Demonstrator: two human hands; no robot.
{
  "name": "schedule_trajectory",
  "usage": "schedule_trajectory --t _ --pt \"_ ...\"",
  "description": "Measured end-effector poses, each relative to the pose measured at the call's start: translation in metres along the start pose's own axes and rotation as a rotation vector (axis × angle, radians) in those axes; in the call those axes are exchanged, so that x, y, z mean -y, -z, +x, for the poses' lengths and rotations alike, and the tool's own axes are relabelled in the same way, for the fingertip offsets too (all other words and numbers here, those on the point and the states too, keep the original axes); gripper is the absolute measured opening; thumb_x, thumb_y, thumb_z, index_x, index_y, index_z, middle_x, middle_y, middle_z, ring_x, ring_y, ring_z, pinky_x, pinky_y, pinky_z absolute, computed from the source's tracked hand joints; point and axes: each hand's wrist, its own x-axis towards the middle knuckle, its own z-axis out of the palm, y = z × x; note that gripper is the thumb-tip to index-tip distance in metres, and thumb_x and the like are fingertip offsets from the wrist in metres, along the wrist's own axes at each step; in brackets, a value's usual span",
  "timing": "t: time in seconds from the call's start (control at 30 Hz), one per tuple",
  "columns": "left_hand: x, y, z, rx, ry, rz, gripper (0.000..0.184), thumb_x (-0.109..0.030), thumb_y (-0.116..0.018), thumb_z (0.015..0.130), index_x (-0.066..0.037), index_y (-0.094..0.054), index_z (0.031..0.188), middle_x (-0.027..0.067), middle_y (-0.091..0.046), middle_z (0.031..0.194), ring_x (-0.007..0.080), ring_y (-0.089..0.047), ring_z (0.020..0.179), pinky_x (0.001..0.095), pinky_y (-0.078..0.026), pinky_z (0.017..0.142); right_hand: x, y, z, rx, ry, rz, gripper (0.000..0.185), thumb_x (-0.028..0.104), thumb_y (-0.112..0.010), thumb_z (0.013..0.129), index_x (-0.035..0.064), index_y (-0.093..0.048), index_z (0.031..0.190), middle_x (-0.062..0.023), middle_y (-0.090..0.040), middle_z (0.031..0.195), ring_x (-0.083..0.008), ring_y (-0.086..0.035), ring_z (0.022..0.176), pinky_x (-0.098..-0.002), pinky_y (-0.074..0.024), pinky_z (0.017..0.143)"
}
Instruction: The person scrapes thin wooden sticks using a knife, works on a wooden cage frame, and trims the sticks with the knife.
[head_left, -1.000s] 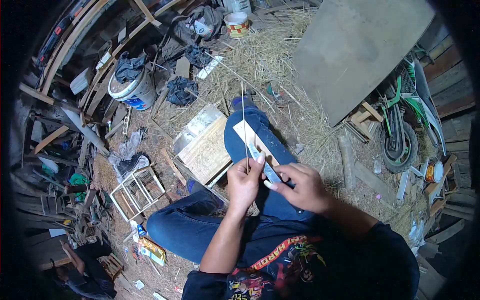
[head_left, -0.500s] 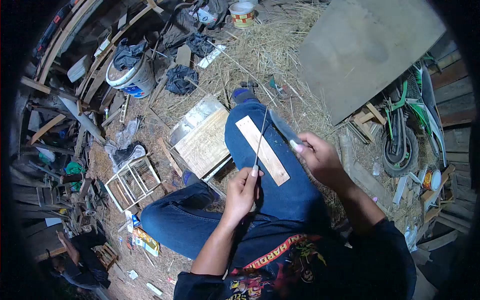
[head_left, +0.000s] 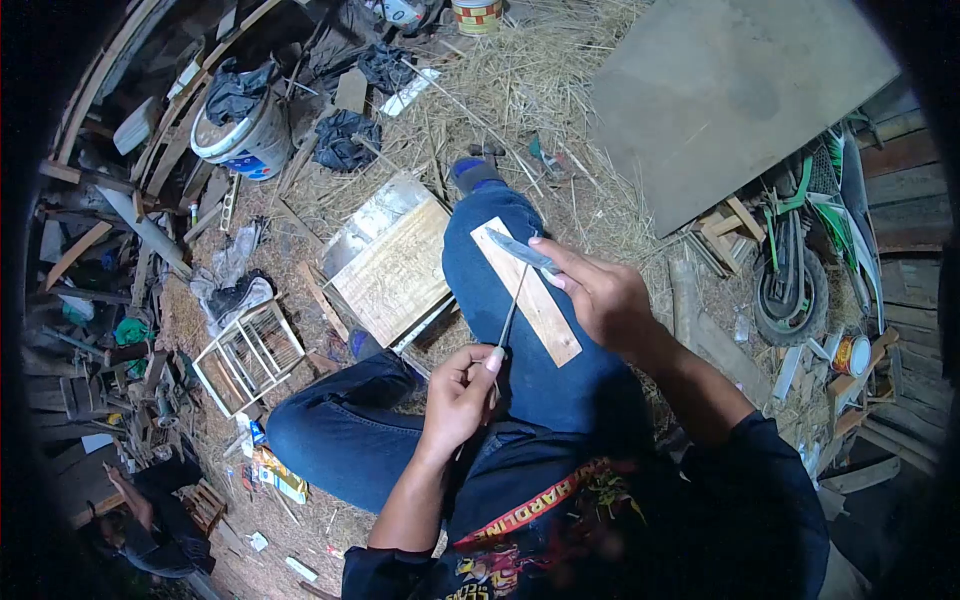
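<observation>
I see the left hand [head_left: 462, 395] clamped on a thin stick [head_left: 509, 318] and the right hand [head_left: 605, 300] closed around a knife [head_left: 520, 251] at the stick's far end, over the wooden strip [head_left: 546, 320] on the leg [head_left: 590, 400].

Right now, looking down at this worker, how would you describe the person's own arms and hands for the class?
The left hand and right hand wear no gloves. Short, dark sleeves leave both forearms bare; they match a dark shirt with a lettered red band.
</observation>
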Motion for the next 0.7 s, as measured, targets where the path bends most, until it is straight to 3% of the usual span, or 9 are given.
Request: schedule_trajectory --t 0.17,0.5,0.7 --pt "0.005 -0.003 0.009 -0.026 -0.076 -0.037 0.023 -0.021 -0.065 0.107 0.001 -0.072 0.103 -0.007 -0.054 0.061 0.0009 -0.042 0.049 0.0227 -0.03 0.045 0.001 0.003 -0.001 0.032 -0.011 -0.146 0.043 0.005 -0.069 0.093 0.0152 -0.07 0.135 -0.014 -0.077 0.106 -0.0291 -0.076 0.087 -0.0372 -0.0598 0.069" --pt "-0.008 -0.008 0.007 -0.16 -0.142 0.036 0.016 -0.012 -0.078 0.097 0.003 -0.079 0.097 -0.0046 -0.063 0.068 0.0008 -0.049 0.059 0.0201 -0.036 0.053 -0.006 -0.008 -0.005 -0.014 -0.037 -0.185 0.044 0.008 -0.071 0.093 0.0154 -0.069 0.136 -0.0159 -0.076 0.105 -0.0297 -0.076 0.085 -0.0379 -0.0595 0.068" --pt "-0.004 -0.005 0.007 -0.164 -0.181 0.009 0.015 -0.011 -0.082 0.092 0.001 -0.08 0.101 -0.0008 -0.071 0.077 0.0019 -0.055 0.064 0.0197 -0.04 0.057 -0.003 -0.002 -0.003 0.043 -0.012 -0.194 0.043 0.008 -0.07 0.093 0.0165 -0.07 0.136 -0.014 -0.075 0.093 -0.0291 -0.073 0.076 -0.0387 -0.0576 0.063"
